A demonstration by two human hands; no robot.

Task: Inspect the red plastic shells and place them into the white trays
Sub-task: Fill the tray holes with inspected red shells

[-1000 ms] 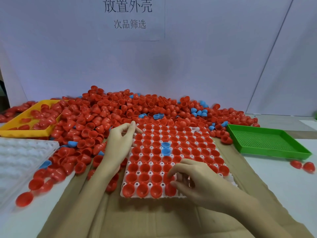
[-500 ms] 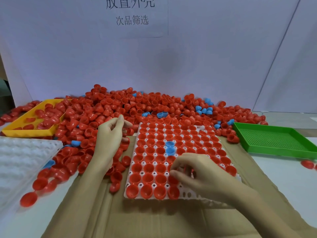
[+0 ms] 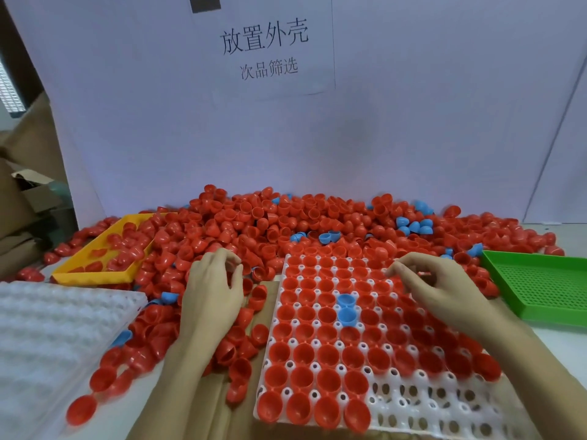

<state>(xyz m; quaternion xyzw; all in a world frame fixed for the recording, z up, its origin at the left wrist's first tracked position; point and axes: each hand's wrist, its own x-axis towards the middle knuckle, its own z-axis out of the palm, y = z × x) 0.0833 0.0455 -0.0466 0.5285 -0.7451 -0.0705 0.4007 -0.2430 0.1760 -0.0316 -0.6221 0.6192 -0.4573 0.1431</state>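
Hovering over the white perforated plastic tray (image 3: 422, 408) at the bench's near edge, the right hand (image 3: 441, 290) pinches something small and red. The left hand (image 3: 212, 287) curls emptily above heaped red plastic shells (image 3: 241, 223). Two blue shells (image 3: 346, 309) sit among the tray's red ones.

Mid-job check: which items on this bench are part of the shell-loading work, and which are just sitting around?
In the job:
- red shells heaped behind
- white tray, mostly filled
- left hand over the loose shells
- right hand over the tray
- spare white tray

Lying about:
- green tray
- yellow tray
- blue shells
- cardboard boxes
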